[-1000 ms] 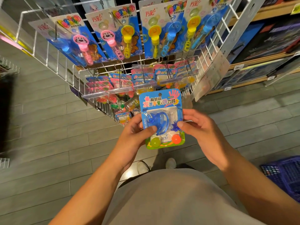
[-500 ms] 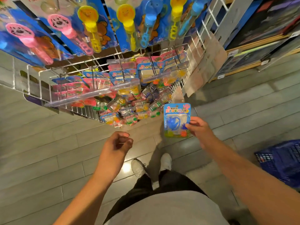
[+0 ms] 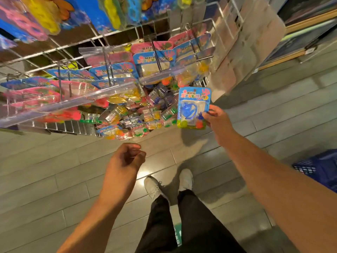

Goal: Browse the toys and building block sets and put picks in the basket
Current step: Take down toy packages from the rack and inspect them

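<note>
right hand [image 3: 218, 123] pinches the upright blister-pack toy [image 3: 193, 108] mid-frame; blue basket [image 3: 321, 168] sits at the right edge, nearer that hand. left hand [image 3: 125, 159] loosely curled, looks empty I think

Warm indoor light falls from overhead; you see glare on the floor [image 3: 144, 175] tiles by your shoes [image 3: 152, 187]; the hanging toy packs [image 3: 42, 17] blur at the top edge; wide-angle distortion bends the rack [image 3: 127, 30].
</note>
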